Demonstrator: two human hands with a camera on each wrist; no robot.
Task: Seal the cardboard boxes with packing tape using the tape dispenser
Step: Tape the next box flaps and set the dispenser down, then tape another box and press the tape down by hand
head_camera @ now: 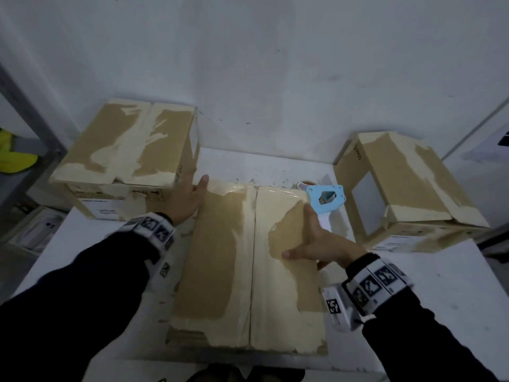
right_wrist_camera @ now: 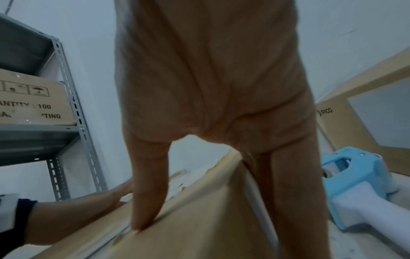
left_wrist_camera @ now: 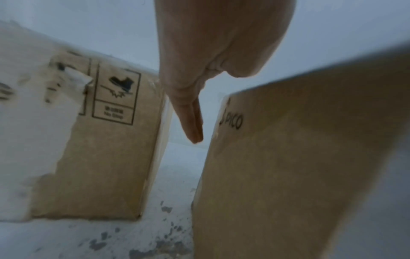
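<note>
1. Two hands bracket the middle box [head_camera: 248, 266], which lies between them on the white table [head_camera: 440, 285]. Our left hand [head_camera: 187, 201] lies flat and released against its left side near the far corner, fingers straight. Our right hand [head_camera: 316, 244] grasps the right edge, thumb on the top flap and fingers down the side.
2. We judge the step in hand to be squaring this box up before taping. To do it well, we should keep even pressure from both sides so the centre seam [head_camera: 253, 257] stays closed, and line the seam up toward us.
3. Left of our left hand, just beside it, sits a second box [head_camera: 124, 144] with torn, peeled paper on top. The gap between it and the middle box is narrow, so our fingers have little room there.
4. Just beyond our right hand's fingertips lies the tape dispenser [head_camera: 326, 199], blue and white, on the table beside the middle box's far right corner and held by neither hand. We must let go of the box to take it.
5. Right of our right hand, well apart, a third box [head_camera: 407, 186] rests on the table. A metal shelf [right_wrist_camera: 66, 105] stands far left.
</note>
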